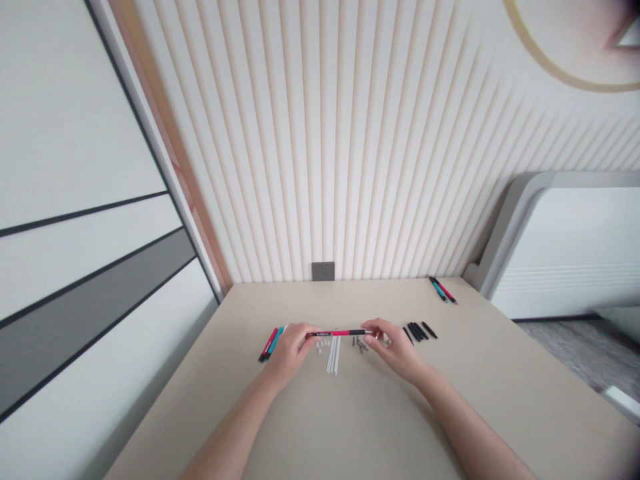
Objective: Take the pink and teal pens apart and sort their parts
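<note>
A red and black pen (343, 333) is held level above the table between my two hands. My left hand (294, 343) pinches its black end. At the other end, my right hand (395, 345) has its fingers closed round the silvery tip. Beneath the pen lie several thin white refills (333, 357). Small whitish pieces (321, 345) are scattered by my left fingertips, and small dark pieces (359, 344) lie near my right fingers; both kinds are too small to name. Red and teal pen barrels (270, 343) rest beside my left hand, partly hidden by it.
Several black grip pieces (416, 331) lie to the right of my right hand. Red and teal pens (444, 291) are at the beige table's (340, 427) far right corner. A dark wall socket (323, 271) sits behind the table, and a cabinet (165, 320) stands on the left.
</note>
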### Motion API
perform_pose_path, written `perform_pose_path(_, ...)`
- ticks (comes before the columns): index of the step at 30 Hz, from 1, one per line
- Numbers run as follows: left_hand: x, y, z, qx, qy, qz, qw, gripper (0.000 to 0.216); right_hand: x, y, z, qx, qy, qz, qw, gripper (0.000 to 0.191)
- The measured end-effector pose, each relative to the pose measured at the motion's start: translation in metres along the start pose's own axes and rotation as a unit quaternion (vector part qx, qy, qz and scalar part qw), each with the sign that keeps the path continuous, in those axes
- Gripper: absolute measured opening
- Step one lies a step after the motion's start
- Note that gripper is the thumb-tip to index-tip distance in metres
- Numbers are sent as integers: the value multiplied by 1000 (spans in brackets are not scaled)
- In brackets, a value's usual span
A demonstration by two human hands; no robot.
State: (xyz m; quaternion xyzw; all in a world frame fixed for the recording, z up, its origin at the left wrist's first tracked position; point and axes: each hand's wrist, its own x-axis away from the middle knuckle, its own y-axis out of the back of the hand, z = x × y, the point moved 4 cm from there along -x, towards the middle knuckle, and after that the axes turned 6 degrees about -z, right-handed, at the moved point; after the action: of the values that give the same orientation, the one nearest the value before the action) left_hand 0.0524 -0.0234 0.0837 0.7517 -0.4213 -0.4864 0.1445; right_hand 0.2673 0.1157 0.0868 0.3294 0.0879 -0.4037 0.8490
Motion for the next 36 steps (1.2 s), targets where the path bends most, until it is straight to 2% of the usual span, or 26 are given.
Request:
perform_pose_path(5,2,-2,4,7,4,11,1000,16,-1,3,2,13,33,-12,999,20)
perform_pose_path(13,1,-2,-4,-7,-15,23,1000,19,1,2,0,71,72,-5,995,20)
perform_pose_path(19,0,-2,-8,-9,-33,24,999,20,1,2,6,103,83,25,991,34)
perform_pose_path(23,0,-2,-4,2,-24,13,1000,21,2,0,5,75,46,60,994,42)
perform_pose_path(26,-1,-1,-2,33,16,9,999,18,3,-2,3,46,3,77,996,44)
perform_pose_path(30,-3,1,1,123,116,-21,985,17,3,-5,7,19,-9,81,997,42)
perform_pose_path(36,-6,-7,-3,330,242,-119,904,28,9,-19,21,27,28,126,991,29)
